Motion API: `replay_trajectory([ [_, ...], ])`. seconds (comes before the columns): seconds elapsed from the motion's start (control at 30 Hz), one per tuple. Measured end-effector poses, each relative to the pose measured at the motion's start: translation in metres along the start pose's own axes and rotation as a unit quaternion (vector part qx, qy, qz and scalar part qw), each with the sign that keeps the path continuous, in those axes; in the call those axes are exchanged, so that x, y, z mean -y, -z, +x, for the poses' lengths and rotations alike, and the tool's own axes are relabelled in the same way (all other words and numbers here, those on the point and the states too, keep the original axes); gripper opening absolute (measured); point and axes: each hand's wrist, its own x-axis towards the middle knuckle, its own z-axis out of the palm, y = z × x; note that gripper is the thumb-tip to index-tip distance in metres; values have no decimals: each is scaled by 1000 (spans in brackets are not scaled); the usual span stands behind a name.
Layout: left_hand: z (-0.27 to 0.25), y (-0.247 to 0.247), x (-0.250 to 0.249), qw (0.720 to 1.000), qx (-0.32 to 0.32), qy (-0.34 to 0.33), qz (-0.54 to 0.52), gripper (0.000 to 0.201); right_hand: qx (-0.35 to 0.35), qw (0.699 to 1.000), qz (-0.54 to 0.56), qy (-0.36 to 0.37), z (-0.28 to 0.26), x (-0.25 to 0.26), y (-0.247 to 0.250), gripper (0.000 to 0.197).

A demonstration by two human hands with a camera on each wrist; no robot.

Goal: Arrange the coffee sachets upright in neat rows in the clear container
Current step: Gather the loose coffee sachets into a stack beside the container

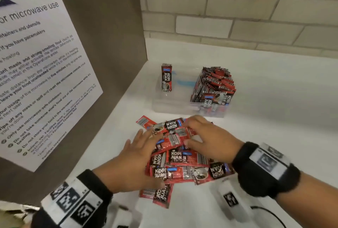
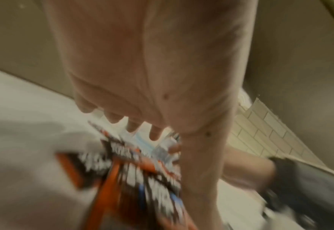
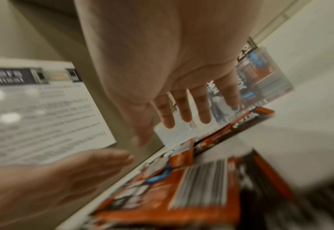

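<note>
A loose pile of red and black coffee sachets (image 1: 182, 158) lies flat on the white counter (image 1: 274, 90). Behind it stands the clear container (image 1: 170, 107). A tight block of upright sachets (image 1: 214, 85) fills its right end, and a single sachet (image 1: 166, 77) leans at its left end. My left hand (image 1: 140, 141) lies flat with straight fingers on the pile's left side. Over the top of the pile my right hand (image 1: 193, 132) hovers with its fingers spread and nothing gripped. The wrist views are blurred: left hand (image 2: 123, 123) and right hand (image 3: 182, 115) both above sachets (image 3: 182, 194).
A grey panel with a microwave-use poster (image 1: 36, 74) rises close on the left. A tiled wall (image 1: 237, 8) closes the back. White devices (image 1: 230, 200) and a black cable (image 1: 270, 213) lie at the counter's near edge.
</note>
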Motion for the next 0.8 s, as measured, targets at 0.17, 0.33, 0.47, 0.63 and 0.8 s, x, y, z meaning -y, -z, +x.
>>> replay_trajectory([
  [0.17, 5, -32, 4, 1000, -24, 13, -11, 103, 107, 987, -114, -36, 22, 0, -12, 95],
  [0.33, 5, -30, 7, 985, -159, -8, -62, 74, 62, 998, -27, -5, 27, 11, -17, 74],
  [0.47, -10, -13, 4, 977, -207, 41, -43, 69, 55, 996, -22, -63, 18, 4, -1, 71],
  [0.63, -18, -8, 2, 984, -126, 118, -37, 72, 106, 984, -74, -123, 12, -5, 0, 86],
  [0.8, 4, -18, -6, 979, -155, 103, -83, 47, 88, 993, -19, -81, 17, 19, -24, 66],
])
